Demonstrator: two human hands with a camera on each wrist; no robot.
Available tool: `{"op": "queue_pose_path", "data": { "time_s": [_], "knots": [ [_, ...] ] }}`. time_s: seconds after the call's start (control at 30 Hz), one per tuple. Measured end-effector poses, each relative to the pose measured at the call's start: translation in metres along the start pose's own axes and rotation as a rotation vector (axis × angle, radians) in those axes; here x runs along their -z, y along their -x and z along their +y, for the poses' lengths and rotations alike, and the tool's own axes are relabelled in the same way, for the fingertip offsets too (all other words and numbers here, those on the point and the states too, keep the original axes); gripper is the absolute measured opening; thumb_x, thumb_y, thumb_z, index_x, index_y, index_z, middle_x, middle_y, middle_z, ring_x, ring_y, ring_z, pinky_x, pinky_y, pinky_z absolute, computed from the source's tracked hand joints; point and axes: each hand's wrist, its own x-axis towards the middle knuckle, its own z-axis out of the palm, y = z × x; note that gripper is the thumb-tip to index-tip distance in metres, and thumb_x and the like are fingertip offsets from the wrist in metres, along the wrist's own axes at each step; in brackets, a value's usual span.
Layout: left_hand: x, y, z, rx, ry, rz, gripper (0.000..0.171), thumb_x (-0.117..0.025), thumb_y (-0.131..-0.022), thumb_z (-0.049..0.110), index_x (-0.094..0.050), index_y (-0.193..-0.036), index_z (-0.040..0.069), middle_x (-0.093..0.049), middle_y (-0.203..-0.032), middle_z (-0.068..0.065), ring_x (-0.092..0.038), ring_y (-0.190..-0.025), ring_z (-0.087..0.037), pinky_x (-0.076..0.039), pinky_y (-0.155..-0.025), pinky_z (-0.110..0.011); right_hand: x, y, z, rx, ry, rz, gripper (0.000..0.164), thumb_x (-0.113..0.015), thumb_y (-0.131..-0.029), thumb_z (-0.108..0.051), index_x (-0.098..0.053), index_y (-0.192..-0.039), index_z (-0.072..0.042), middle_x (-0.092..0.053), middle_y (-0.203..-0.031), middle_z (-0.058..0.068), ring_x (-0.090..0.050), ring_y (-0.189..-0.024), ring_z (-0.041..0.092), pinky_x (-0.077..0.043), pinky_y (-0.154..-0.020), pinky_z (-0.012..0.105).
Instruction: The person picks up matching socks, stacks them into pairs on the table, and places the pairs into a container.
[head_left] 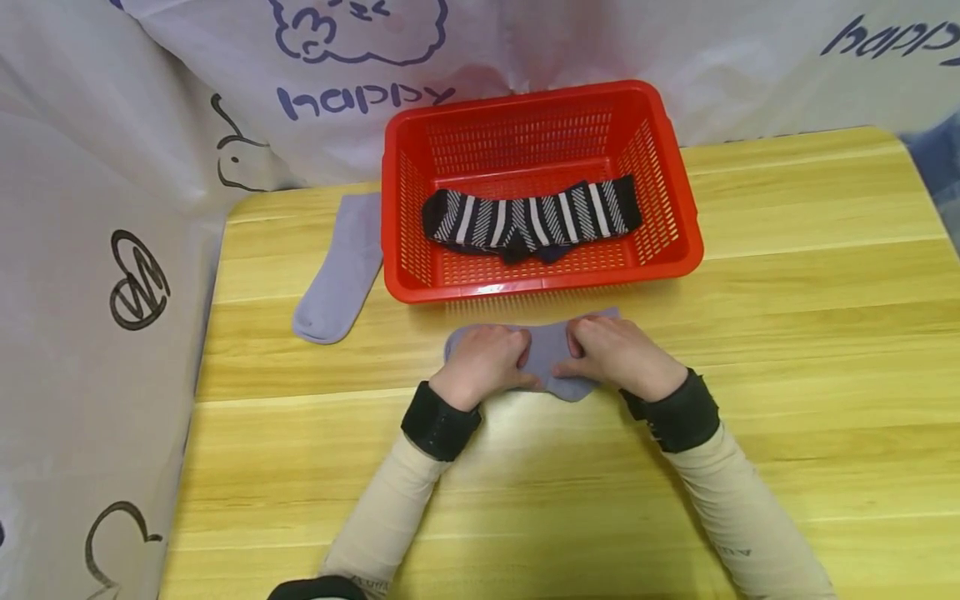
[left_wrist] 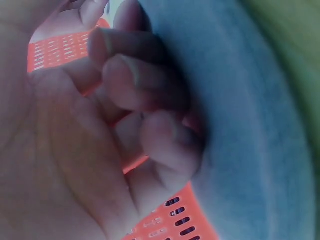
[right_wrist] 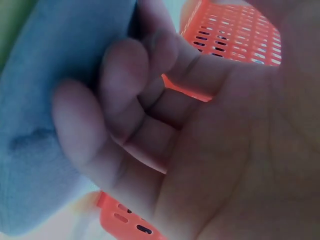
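A plain grey sock (head_left: 542, 354) lies flat across the table in front of the red basket. On its left part, my left hand (head_left: 486, 358) holds the fabric with curled fingers. The right hand (head_left: 618, 354) grips it toward the other end in the same way, thumb pointing inward. Up close in the left wrist view, bent fingertips meet the sock (left_wrist: 240, 125), which looks bluish there. The right wrist view has curled fingers (right_wrist: 80, 120) against the sock (right_wrist: 45, 100) too, near a small dark crease. Both thumbs are largely hidden in the wrist views.
A second grey sock (head_left: 341, 267) lies at the left, its upper end beside the red plastic basket (head_left: 540, 287). Inside the basket are black-and-white striped socks (head_left: 532, 218) with dark fabric beneath. White cloth with drawings (head_left: 360, 133) hangs behind the wooden table (head_left: 810, 333).
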Motion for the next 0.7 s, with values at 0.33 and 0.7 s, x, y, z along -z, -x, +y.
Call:
{"op": "queue_pose_path", "data": {
  "time_s": [0.33, 0.7],
  "knots": [
    [0.001, -0.001, 0.002, 0.022, -0.014, -0.031, 0.044, -0.084, -0.071, 0.05, -0.062, -0.08, 0.014, -0.067, -0.076, -0.001, -0.065, -0.073, -0.021, -0.05, -0.066, -0.038, -0.005, -0.002, -0.004, 0.015, 0.078, 0.041, 0.04, -0.087, -0.072, -0.038, -0.057, -0.071, -0.011, -0.052, -0.066, 0.001, -0.05, -0.063, 0.017, -0.035, -0.057, 0.028],
    [0.015, 0.005, 0.001, -0.083, 0.114, -0.071, 0.034, -0.076, -0.083, 0.044, -0.057, -0.074, 0.018, -0.054, -0.066, 0.006, -0.055, -0.063, -0.012, -0.039, -0.06, -0.027, -0.004, -0.004, -0.003, 0.007, 0.097, 0.006, 0.04, -0.086, -0.073, -0.039, -0.058, -0.076, -0.01, -0.052, -0.069, 0.001, -0.05, -0.065, 0.018, -0.036, -0.058, 0.029]
  ]
}}
